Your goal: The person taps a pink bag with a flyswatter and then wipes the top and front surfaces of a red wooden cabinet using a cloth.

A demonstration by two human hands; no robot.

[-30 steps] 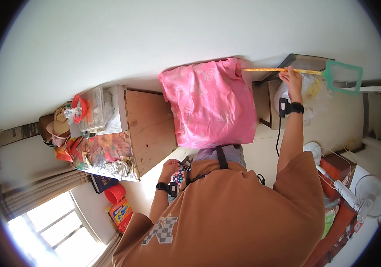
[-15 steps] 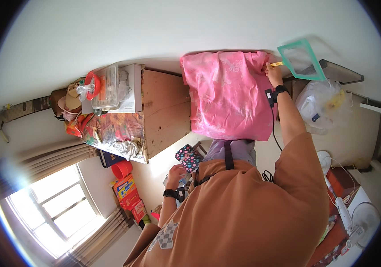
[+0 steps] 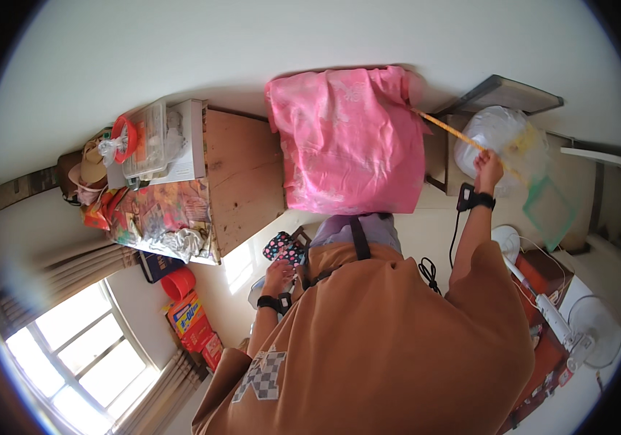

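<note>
My right hand (image 3: 488,170) is closed around the thin yellow handle of a fly swatter (image 3: 449,129). The handle slants from beside the pink cloth down to the right, and past my fist the square green mesh head is smeared by motion. Directly in front of me a pink patterned cloth (image 3: 354,141) drapes over something boxy that it hides. Low by my left side, my left hand (image 3: 278,277) has its fingers loosely apart, with nothing seen in it. A dark bag with coloured dots (image 3: 286,246) is just beyond those fingers.
Left of the cloth stands a wooden cabinet (image 3: 244,177) bearing a clear plastic box (image 3: 145,141) and a red basin (image 3: 124,138). A plastic bag (image 3: 484,134) sits at the right. A white fan (image 3: 594,330) is at the lower right; a black cable (image 3: 430,275) hangs beside me.
My right hand has moved right and nearer, away from the pink cloth's edge. The fly swatter's green head has swung down from the upper right, and the whole view has shifted slightly.
</note>
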